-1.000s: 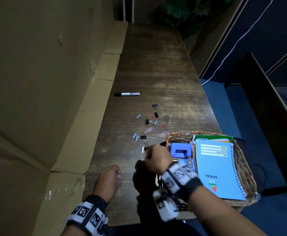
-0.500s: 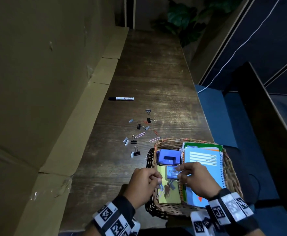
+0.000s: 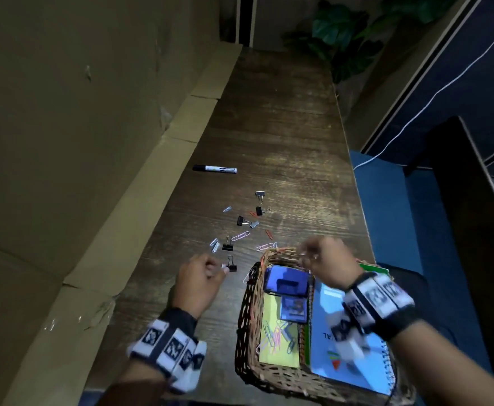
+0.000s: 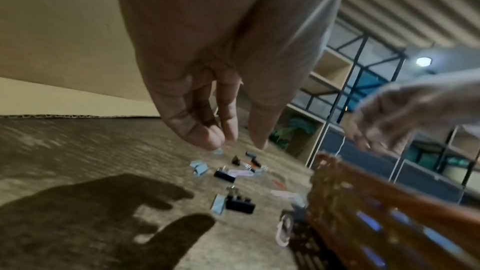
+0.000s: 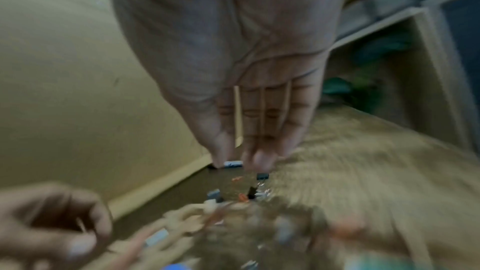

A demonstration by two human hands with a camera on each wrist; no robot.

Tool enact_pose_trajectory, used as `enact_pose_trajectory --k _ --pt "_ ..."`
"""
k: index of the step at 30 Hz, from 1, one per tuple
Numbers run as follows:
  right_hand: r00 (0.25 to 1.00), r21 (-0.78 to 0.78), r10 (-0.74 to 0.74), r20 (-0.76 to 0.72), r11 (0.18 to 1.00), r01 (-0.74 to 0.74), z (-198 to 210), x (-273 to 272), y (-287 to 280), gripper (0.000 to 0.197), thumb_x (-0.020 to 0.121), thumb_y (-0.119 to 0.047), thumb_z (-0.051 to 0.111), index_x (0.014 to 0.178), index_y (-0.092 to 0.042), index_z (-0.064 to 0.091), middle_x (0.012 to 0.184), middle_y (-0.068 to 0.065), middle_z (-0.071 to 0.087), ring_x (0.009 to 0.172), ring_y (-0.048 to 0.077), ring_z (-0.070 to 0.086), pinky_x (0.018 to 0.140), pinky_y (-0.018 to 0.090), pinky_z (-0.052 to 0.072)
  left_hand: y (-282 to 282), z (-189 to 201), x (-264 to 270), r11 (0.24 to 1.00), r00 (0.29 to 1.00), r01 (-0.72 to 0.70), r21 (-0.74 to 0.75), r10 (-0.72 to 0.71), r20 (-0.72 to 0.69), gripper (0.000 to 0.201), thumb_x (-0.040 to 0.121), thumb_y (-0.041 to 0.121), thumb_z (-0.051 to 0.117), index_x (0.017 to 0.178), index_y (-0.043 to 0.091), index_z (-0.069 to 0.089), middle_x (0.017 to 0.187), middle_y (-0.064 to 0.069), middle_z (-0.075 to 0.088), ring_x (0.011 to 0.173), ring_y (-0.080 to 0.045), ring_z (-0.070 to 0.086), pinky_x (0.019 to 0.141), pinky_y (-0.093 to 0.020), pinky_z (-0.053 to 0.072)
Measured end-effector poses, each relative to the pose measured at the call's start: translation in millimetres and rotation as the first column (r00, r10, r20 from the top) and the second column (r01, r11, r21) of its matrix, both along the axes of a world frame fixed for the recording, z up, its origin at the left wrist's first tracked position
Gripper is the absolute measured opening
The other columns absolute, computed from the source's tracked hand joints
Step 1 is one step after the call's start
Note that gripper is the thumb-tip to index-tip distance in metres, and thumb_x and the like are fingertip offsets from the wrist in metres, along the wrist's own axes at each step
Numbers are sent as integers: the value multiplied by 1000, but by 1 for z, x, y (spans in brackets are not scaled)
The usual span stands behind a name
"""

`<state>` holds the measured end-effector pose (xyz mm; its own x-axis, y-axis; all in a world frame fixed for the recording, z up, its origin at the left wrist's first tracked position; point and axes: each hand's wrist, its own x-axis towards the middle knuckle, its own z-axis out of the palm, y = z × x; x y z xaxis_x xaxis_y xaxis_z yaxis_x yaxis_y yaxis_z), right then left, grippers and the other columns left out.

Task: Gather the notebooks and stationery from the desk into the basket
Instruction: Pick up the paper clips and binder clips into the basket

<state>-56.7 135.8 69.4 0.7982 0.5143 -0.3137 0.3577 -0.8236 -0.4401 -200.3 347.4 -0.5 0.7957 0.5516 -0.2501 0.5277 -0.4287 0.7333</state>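
Observation:
The wicker basket sits at the desk's near right edge. It holds a blue spiral notebook, a green notebook, a blue hole punch, a yellow pad and loose paper clips. My left hand hovers left of the basket, fingers loosely curled, holding nothing, just short of a black binder clip. My right hand is over the basket's far rim, fingers straight in the right wrist view. Several binder clips and paper clips lie scattered beyond.
A black-and-white marker lies farther up the wooden desk. Cardboard sheets wall off the whole left side. The desk's right edge drops to a blue floor. A plant stands at the far end.
Both hands have left the middle of the basket. The left moved out left toward the nearest binder clip, and the right moved forward to the basket's far rim.

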Motion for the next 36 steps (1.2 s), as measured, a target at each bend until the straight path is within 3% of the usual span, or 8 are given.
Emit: enact_pose_trajectory --k 3,6,9,15,21,24,30,36 --pt "908 -212 390 154 911 -355 7 47 37 25 87 -18 62 111 -24 65 106 -2 71 95 17 66 87 31 53 6 -25 26 999 990 20 49 -14 -139 15 79 25 73 91 19 65 93 -2 69 82 -15 63 80 -37 57" --pt "672 -467 736 85 625 -625 1 81 67 24 86 -18 61 108 -27 64 110 2 69 96 25 66 75 32 50 -2 -42 45 994 981 30 101 -10 -194 26 79 24 73 101 14 65 103 -7 68 92 -22 64 84 -40 55" --pt "525 -526 850 -43 428 -735 -14 99 82 16 83 -23 63 98 -27 66 102 2 70 90 28 66 61 28 39 -11 -53 48 986 967 35 165 9 -256 29 80 20 72 107 13 63 107 -8 67 97 -27 63 85 -37 54" --pt "378 -454 911 -163 271 -849 -57 108 107 25 82 -25 63 107 -24 66 99 4 70 92 28 65 74 33 53 -17 -71 48 968 963 -3 251 71 -259 31 83 0 59 111 12 61 102 -13 67 92 -31 65 80 -38 55" --pt "385 -456 905 -178 271 -848 -82 107 124 24 80 -33 67 101 -21 68 96 5 70 88 28 65 62 27 39 -13 -76 44 965 966 -57 254 118 -231 25 81 -4 56 102 10 61 104 -14 62 90 -30 63 80 -38 52" --pt "436 -420 874 -217 319 -850 -85 108 125 20 77 -29 68 94 -20 72 91 4 72 84 27 66 62 29 47 -12 -69 37 969 967 -105 224 153 -206 17 87 6 56 104 7 58 104 -15 63 91 -31 64 82 -39 53" --pt "465 -354 867 -176 385 -852 -83 107 118 11 76 -14 63 83 -14 71 85 7 72 78 29 65 64 33 50 -22 -19 9 968 967 -252 24 250 59 9 75 23 57 84 25 57 66 1 63 61 -12 61 64 -32 55" --pt "550 -224 819 -163 512 -829 -69 108 115 9 74 -7 64 78 -12 71 82 8 73 75 24 64 65 27 47 -95 52 -7 974 986 159 -161 -150 67 12 78 14 68 74 23 61 65 16 64 61 -2 64 58 -14 46"
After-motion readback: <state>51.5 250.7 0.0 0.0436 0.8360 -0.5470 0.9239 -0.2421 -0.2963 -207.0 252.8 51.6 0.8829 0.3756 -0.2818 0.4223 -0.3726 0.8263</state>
